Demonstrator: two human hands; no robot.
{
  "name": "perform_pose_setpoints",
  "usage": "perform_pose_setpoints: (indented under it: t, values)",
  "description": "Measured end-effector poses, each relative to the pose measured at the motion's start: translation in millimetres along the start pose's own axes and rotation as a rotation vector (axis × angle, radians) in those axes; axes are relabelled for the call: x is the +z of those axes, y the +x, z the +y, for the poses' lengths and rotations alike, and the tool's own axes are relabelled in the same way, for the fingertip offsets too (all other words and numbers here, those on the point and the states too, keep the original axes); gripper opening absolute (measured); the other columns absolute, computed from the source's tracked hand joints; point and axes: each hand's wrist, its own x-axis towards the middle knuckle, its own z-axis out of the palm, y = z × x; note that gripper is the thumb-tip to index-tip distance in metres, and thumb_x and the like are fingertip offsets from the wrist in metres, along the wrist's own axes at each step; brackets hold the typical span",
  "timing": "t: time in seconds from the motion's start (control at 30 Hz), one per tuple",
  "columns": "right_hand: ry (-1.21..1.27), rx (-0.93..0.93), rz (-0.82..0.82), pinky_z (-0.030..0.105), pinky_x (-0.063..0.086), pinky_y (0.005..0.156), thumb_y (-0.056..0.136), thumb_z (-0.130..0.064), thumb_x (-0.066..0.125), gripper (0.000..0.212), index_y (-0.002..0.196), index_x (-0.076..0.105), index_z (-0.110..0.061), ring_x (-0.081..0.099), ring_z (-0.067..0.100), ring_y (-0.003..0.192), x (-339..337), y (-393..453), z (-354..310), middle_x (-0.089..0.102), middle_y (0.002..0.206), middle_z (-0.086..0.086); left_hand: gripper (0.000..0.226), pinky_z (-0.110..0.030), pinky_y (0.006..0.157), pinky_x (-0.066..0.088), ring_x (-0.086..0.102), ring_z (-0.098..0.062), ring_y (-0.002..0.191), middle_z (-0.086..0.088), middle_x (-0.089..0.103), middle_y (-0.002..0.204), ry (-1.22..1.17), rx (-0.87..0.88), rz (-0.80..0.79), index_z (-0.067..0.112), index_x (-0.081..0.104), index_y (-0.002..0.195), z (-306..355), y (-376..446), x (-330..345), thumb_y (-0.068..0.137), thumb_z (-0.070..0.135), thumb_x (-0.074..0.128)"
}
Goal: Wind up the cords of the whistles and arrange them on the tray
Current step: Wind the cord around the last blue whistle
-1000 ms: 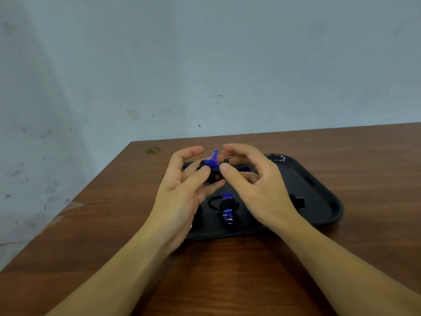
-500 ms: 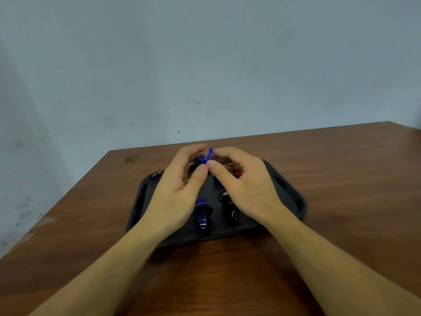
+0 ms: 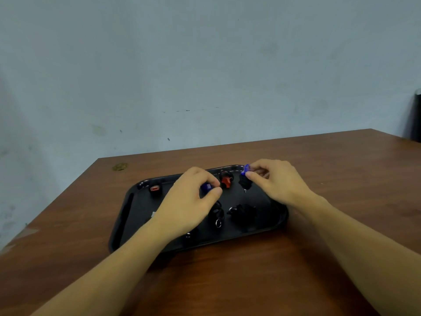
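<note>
A black tray (image 3: 127, 204) lies on the brown table. My right hand (image 3: 275, 181) pinches a blue whistle (image 3: 245, 170) with black cord wound round it, held just above the tray's far right part. My left hand (image 3: 193, 197) is closed on another blue whistle (image 3: 206, 187) over the tray's middle. A red whistle (image 3: 226, 179) with wound cord lies between my hands. Another red whistle (image 3: 155, 188) sits at the tray's far left. Two black wound whistles (image 3: 217, 214) (image 3: 242, 212) rest in the near row.
The wooden table (image 3: 319, 258) ends at a pale wall behind and an edge on the left. A small brass-coloured disc (image 3: 120, 166) lies near the far left corner. A dark object (image 3: 415, 117) stands at the far right edge.
My hands, which held one blue whistle together, have parted. The right carried a blue whistle to the tray's far right; the left now grips a second blue whistle. The camera has pulled back.
</note>
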Motion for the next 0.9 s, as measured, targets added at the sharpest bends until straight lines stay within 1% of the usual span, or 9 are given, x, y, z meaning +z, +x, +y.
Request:
perform_pose_setpoints:
  t: [0.1,0.23,0.3,0.4,0.5,0.63,0.7,0.8,0.9]
  values:
    - [-0.113,-0.061,0.001,0.022,0.045,0.079,0.097,-0.037,0.062,0.021,0.111,0.071,-0.026,0.059,0.003,0.084,-2,8,7,0.069,0.094,-0.015,0.006,-0.014,0.091,0.037,0.052,-0.003,0.107,0.015,0.056,0.112,0.077,0.024,-0.05,0.031,0.064,0.099,-1,1,5,0.094,0.034,0.062]
    - [-0.299,-0.233,-0.041,0.031,0.045,0.086,0.097,-0.038,0.061,0.028,0.119,0.068,-0.023,0.057,0.018,0.103,0,6,21,0.071,0.111,-0.006,0.018,-0.03,0.101,0.041,0.048,-0.009,0.114,0.012,0.054,0.119,0.147,0.031,-0.127,0.029,0.064,0.108,4,5,12,0.094,0.041,0.059]
    - [-0.314,-0.257,-0.086,0.033,0.047,0.09,0.094,-0.038,0.065,0.026,0.117,0.069,-0.025,0.056,0.017,0.106,-1,1,25,0.07,0.113,-0.007,0.023,-0.037,0.106,0.039,0.05,-0.01,0.113,0.01,0.055,0.121,0.186,0.043,-0.158,0.029,0.064,0.112,9,8,14,0.095,0.043,0.058]
    - [-0.302,-0.284,-0.124,0.032,0.047,0.093,0.091,-0.032,0.07,0.016,0.107,0.071,-0.031,0.054,0.012,0.108,-4,-2,27,0.067,0.113,-0.015,0.026,-0.038,0.11,0.034,0.053,-0.01,0.108,0.007,0.056,0.122,0.214,0.068,-0.191,0.026,0.064,0.115,14,11,16,0.096,0.043,0.057]
    - [-0.306,-0.265,-0.135,0.031,0.046,0.095,0.091,-0.027,0.069,0.013,0.103,0.07,-0.033,0.05,0.01,0.111,-5,-5,29,0.065,0.116,-0.017,0.028,-0.039,0.107,0.039,0.051,-0.011,0.112,0.007,0.056,0.123,0.217,0.067,-0.219,0.026,0.063,0.117,15,14,19,0.096,0.044,0.056]
    - [-0.253,-0.211,-0.096,0.03,0.044,0.097,0.092,-0.025,0.065,0.013,0.101,0.071,-0.033,0.045,0.008,0.113,-6,-10,32,0.061,0.117,-0.019,0.029,-0.044,0.115,0.032,0.048,-0.012,0.122,0.007,0.053,0.131,0.239,0.075,-0.295,0.027,0.061,0.125,14,18,22,0.097,0.034,0.057]
    - [-0.212,-0.193,-0.04,0.026,0.042,0.095,0.092,-0.023,0.064,0.015,0.102,0.071,-0.032,0.045,0.007,0.111,-6,-13,34,0.059,0.113,-0.019,0.032,-0.045,0.115,0.03,0.049,-0.011,0.118,0.007,0.052,0.134,0.243,0.083,-0.338,0.027,0.059,0.129,14,20,23,0.096,0.028,0.057]
    - [-0.17,-0.19,0.048,0.024,0.042,0.09,0.092,-0.019,0.063,0.016,0.101,0.071,-0.029,0.046,0.006,0.105,-6,-15,35,0.06,0.107,-0.018,0.039,-0.048,0.116,0.028,0.047,-0.012,0.124,0.008,0.053,0.135,0.261,0.089,-0.394,0.028,0.056,0.133,14,24,26,0.094,0.028,0.06]
    - [-0.144,-0.203,0.059,0.02,0.037,0.085,0.092,-0.018,0.063,0.016,0.102,0.071,-0.028,0.046,0.006,0.101,-3,-17,31,0.059,0.105,-0.017,0.04,-0.051,0.116,0.024,0.046,-0.014,0.126,0.01,0.055,0.131,0.338,0.108,-0.449,0.033,0.055,0.133,14,29,30,0.094,0.029,0.061]
